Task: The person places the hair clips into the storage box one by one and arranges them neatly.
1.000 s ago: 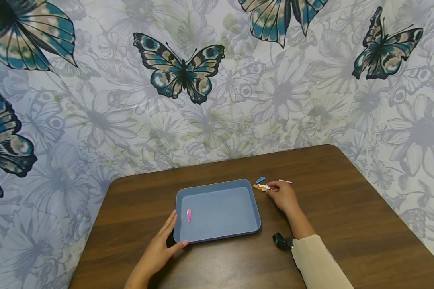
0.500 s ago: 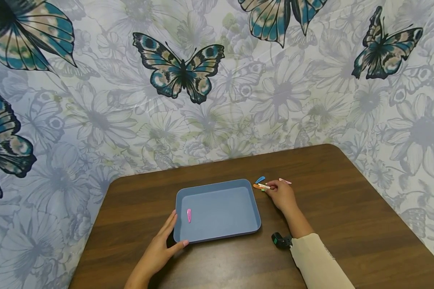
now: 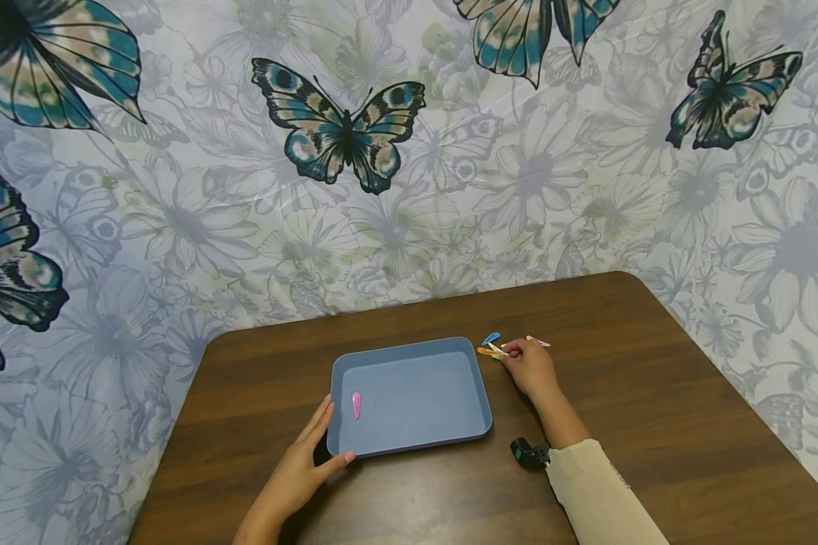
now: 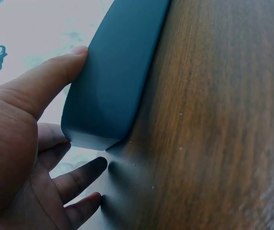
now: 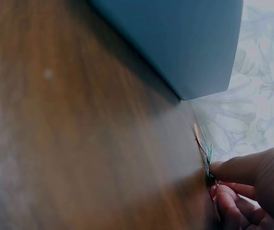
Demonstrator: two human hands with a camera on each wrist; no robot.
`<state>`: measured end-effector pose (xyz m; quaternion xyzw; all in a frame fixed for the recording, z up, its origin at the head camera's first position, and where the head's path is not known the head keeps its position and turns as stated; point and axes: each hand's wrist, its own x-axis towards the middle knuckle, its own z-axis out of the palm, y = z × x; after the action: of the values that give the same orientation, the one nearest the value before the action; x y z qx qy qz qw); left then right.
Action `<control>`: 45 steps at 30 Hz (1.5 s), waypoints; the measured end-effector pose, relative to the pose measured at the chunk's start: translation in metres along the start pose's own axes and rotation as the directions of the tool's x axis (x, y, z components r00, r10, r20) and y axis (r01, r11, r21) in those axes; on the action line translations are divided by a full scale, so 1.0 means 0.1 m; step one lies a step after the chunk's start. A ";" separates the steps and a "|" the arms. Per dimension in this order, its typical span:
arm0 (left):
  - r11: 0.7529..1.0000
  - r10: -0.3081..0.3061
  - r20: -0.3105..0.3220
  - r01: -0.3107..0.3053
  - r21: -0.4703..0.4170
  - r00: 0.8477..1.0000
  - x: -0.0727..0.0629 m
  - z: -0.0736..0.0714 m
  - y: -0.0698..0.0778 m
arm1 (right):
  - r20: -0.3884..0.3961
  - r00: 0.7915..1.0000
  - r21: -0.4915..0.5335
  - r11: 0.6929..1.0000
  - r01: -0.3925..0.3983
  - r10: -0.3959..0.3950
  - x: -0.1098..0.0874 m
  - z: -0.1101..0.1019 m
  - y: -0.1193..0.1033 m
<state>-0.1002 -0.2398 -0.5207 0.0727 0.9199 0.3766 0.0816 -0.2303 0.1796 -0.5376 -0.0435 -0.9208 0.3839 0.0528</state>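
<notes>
pinching a slim white clip (image 3: 498, 349) in the right grip (image 3: 530, 371), thumb and fingertips closed on its right end, just right of the far right part of a shallow tray (image 3: 423, 393). resting the left grip (image 3: 305, 463) unclenched at the tray's near left corner, holding nothing, fingers long and extended along the left wall, thumb against the near rim.

in matt blue-grey, the tray: rectangular, smooth, round-cornered, with a thin raised rim and plain sloping sides. inside, close to the left wall, a pink clip (image 3: 356, 406): narrow, teardrop-shaped, laid lengthwise from near to far.

bunched on the desk (image 3: 409, 507) beside the white clip: a blue clip (image 3: 491, 337), slanted, farthest of the cluster; an orange clip (image 3: 485, 351), close to the tray; a green clip (image 3: 496, 357), only a sliver showing on the near side. right of the fingertips, a pale pink clip (image 3: 538, 341), thin and slightly slanted. in the right wrist view, a blurred, overlapping tangle at the fingertips, probably several clips seen edge-on.

dark brown and streaked with wood grain, the desk, rounded at the far corners, faintly shiny on the near side. around the right forearm, a loose cream sleeve (image 3: 603, 496); by the wrist, a small black device (image 3: 530, 454). beyond, a pale backdrop (image 3: 443, 250) of grey line-drawn flowers and black-edged teal butterflies (image 3: 347, 136).
</notes>
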 end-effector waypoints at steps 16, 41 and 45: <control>1.000 -0.010 0.004 0.010 0.010 1.000 0.00 0.00 0.01 | -0.039 0.999 -0.025 1.000 0.012 -0.013 -0.01 0.00 0.00; 1.000 0.010 -0.005 -0.010 0.010 1.000 0.00 -0.02 0.00 | -0.049 0.995 0.193 0.979 -0.072 0.083 0.00 -0.02 -0.02; 1.000 0.017 -0.010 -0.017 0.012 1.000 0.00 -0.02 -0.01 | -0.059 0.994 0.221 0.972 -0.072 0.087 0.01 -0.02 -0.03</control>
<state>-0.1010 -0.2417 -0.5204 0.0791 0.9219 0.3721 0.0734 -0.2309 0.1791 -0.5346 -0.0876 -0.8681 0.4831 0.0733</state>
